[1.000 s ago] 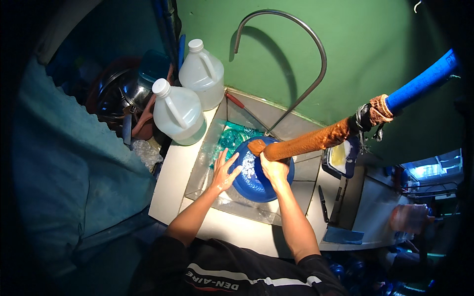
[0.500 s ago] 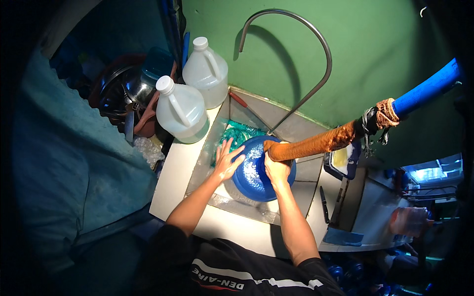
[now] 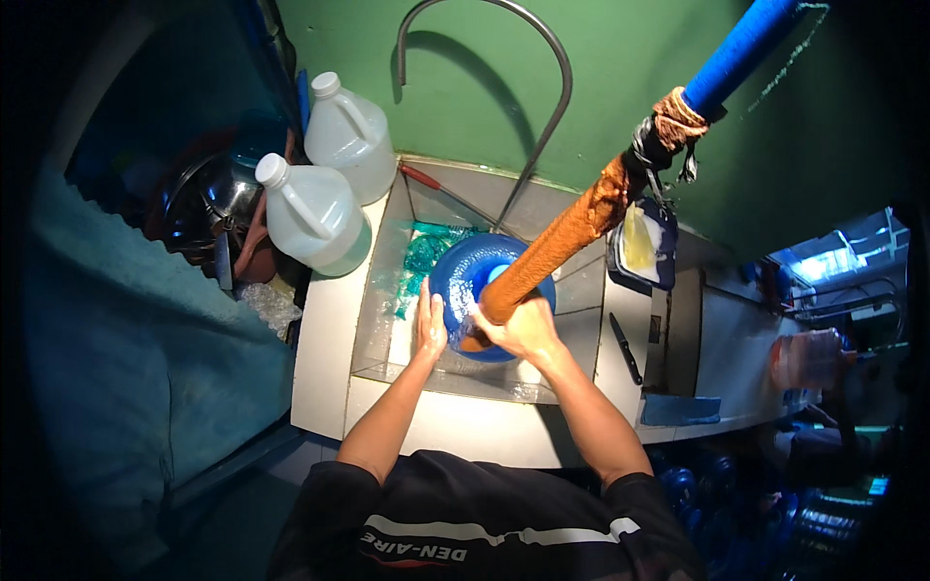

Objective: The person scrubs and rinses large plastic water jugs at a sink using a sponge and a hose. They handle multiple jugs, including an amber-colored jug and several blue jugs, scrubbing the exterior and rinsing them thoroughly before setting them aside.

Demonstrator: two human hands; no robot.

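One blue container [image 3: 458, 268] stands in the sink [image 3: 581, 336]; the right hand [image 3: 526, 329] grips a brown hose [image 3: 559, 244] over it, the left hand [image 3: 431, 324] beside it, fingers straight and close together.

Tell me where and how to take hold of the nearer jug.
Its looped handle makes the likeliest grip, approached from the right, over the sink: the jug stands upright on the counter, with that loop on its sink-facing side.
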